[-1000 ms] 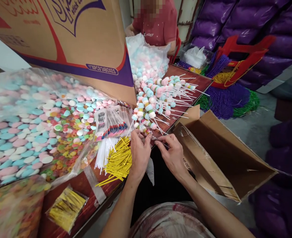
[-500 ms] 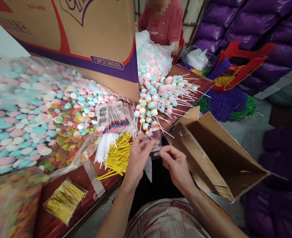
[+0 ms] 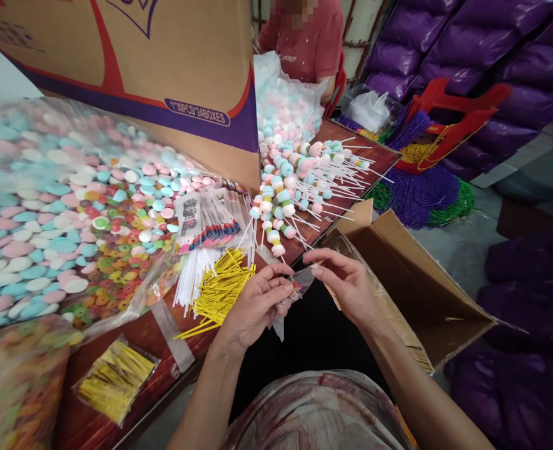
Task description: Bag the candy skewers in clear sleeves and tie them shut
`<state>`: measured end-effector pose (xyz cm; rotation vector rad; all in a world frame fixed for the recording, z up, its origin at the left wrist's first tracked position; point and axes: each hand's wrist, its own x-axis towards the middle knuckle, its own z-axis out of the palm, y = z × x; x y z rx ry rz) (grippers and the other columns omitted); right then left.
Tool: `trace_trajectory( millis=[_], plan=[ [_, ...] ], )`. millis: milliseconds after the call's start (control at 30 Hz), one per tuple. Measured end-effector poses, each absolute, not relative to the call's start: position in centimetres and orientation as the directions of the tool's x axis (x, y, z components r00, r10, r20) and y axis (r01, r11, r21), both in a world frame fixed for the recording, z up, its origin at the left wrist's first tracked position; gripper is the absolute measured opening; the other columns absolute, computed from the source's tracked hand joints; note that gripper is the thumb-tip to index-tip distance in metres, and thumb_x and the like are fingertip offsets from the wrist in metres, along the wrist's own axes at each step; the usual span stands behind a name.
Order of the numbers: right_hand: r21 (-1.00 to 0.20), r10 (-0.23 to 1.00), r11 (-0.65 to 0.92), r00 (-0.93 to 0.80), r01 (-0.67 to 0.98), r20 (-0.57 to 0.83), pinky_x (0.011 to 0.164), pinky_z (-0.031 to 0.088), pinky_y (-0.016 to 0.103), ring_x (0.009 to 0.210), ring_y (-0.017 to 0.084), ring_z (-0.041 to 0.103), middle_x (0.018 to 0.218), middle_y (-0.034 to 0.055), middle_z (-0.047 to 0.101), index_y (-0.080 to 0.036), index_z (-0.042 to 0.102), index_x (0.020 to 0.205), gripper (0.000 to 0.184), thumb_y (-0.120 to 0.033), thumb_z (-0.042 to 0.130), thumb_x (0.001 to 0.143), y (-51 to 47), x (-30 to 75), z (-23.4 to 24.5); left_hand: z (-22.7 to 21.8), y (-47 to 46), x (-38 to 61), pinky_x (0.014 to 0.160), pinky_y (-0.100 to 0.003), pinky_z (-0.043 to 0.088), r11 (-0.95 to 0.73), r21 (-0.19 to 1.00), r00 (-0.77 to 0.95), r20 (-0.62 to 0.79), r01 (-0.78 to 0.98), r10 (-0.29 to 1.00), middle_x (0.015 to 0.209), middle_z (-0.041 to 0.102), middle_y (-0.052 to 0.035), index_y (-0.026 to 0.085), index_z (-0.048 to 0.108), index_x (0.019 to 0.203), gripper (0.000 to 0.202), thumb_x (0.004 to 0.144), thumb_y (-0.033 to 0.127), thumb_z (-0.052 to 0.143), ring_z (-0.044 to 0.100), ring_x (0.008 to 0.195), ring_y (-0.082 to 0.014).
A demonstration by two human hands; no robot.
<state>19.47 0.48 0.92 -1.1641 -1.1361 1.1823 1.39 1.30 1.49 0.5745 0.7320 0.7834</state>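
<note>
My left hand (image 3: 258, 304) is closed on a small clear plastic bag (image 3: 303, 281) with printing on it, above my lap. With thumb and fingers, my right hand (image 3: 344, 282) pinches the bag's other edge, so it is stretched between both hands. Whatever the bag may contain is hidden by my left fingers. Just left of my hands lie a pile of yellow twist ties (image 3: 220, 284), white sticks (image 3: 189, 281) and a stack of printed clear bags (image 3: 206, 222). Skewers of pastel marshmallows and gummy rings (image 3: 281, 206) are heaped on the table beyond my hands.
A large carton (image 3: 164, 81) stands on the table. Loose marshmallows (image 3: 27, 250) and gummy rings (image 3: 117, 275) spread at left, near a packet of twist ties (image 3: 117, 381). An open cardboard box (image 3: 426, 300) is at right. A person (image 3: 304, 44) sits across the table.
The bag has turned from upright to slanted between my hands. My right hand has risen slightly and now grips its far edge. The view has shifted a little.
</note>
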Motion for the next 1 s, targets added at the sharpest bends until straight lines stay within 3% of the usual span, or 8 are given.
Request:
trace_trajectory(
  millis=[67,200,300,400,500,700,833,1000],
  plan=[
    [-0.998,0.997,-0.011,0.079,-0.054,-0.015,0.069,0.046,0.027,0.071,0.014,0.057,0.077,0.0003,0.067,-0.021,0.072,0.08,0.015,-0.036,0.073,0.08,0.6,19.4,0.9,1.4,1.5,1.1,0.044,-0.014,0.034,0.633,0.624,0.508,-0.401,-0.457,0.762,0.073,0.062,-0.0027,0.015,0.066,0.105,0.028,0.079,0.023,0.075,0.048,0.051,-0.0041],
    [-0.991,0.978,-0.05,0.194,-0.126,-0.074,0.057,0.038,0.024,0.057,0.01,0.044,0.063,-0.0029,0.057,-0.019,0.067,0.069,0.024,-0.039,0.074,0.078,0.8,18.3,0.5,0.8,1.6,1.1,0.051,-0.015,0.044,0.596,0.516,0.372,-0.476,-0.615,0.797,0.08,0.064,-0.0063,0.011,0.072,0.094,0.018,0.079,0.02,0.072,0.054,0.058,-0.006],
    [-0.981,0.974,-0.066,0.204,-0.183,-0.104,0.055,0.035,0.023,0.055,0.009,0.04,0.06,-0.0035,0.054,-0.017,0.065,0.066,0.028,-0.041,0.075,0.076,1.0,17.3,0.1,0.4,0.8,1.9,0.052,-0.015,0.042,0.509,0.585,0.317,-0.404,-0.632,0.858,0.079,0.064,-0.0029,0.014,0.072,0.101,0.024,0.077,0.018,0.074,0.049,0.057,-0.0044],
    [-0.962,0.967,-0.124,0.189,-0.241,-0.172,0.053,0.035,0.023,0.054,0.009,0.041,0.058,-0.0036,0.053,-0.016,0.063,0.065,0.032,-0.043,0.078,0.073,1.2,16.6,0.0,0.4,-0.4,2.8,0.076,-0.02,0.049,0.409,0.706,0.254,-0.321,-0.578,0.912,0.107,0.068,-0.0055,0.021,0.071,0.114,0.04,0.074,0.015,0.076,0.061,0.086,-0.0112],
    [-0.933,0.951,-0.19,0.178,-0.307,-0.253,0.049,0.033,0.023,0.05,0.008,0.041,0.057,-0.0029,0.055,-0.016,0.064,0.065,0.033,-0.045,0.08,0.069,1.5,16.2,0.3,0.6,-0.9,3.2,0.094,-0.026,0.046,0.351,0.74,0.226,-0.269,-0.574,0.936,0.124,0.065,-0.0048,0.026,0.069,0.118,0.048,0.073,0.011,0.075,0.058,0.108,-0.0161],
    [-0.887,0.945,-0.172,0.184,-0.428,-0.272,0.046,0.033,0.021,0.051,0.008,0.044,0.057,-0.0014,0.058,-0.015,0.067,0.065,0.026,-0.036,0.082,0.061,2.0,15.9,0.6,0.0,-0.8,3.1,0.061,-0.015,0.045,0.471,0.507,0.296,-0.388,-0.722,0.873,0.096,0.068,-0.0042,0.02,0.072,0.111,0.038,0.073,0.013,0.075,0.054,0.068,-0.0055],
    [-0.925,0.963,-0.104,0.195,-0.365,-0.185,0.041,0.032,0.02,0.046,0.007,0.041,0.06,-0.0016,0.06,-0.016,0.068,0.072,0.022,-0.035,0.079,0.065,1.6,15.6,0.5,0.0,-1.4,4.4,0.067,-0.019,0.047,0.383,0.66,0.203,-0.335,-0.647,0.92,0.105,0.067,-0.0029,0.024,0.068,0.118,0.045,0.075,0.018,0.077,0.057,0.073,-0.0067],
    [-0.971,0.982,-0.113,0.127,-0.21,-0.141,0.043,0.037,0.022,0.044,0.008,0.041,0.051,-0.0044,0.049,-0.018,0.056,0.058,0.036,-0.045,0.076,0.073,1.1,15.4,1.7,0.9,-0.6,5.3,0.053,-0.018,0.04,0.278,0.72,0.043,-0.327,-0.636,0.944,0.077,0.063,0.0014,0.017,0.07,0.091,0.021,0.077,0.03,0.077,0.05,0.057,-0.0047]
  ],
)
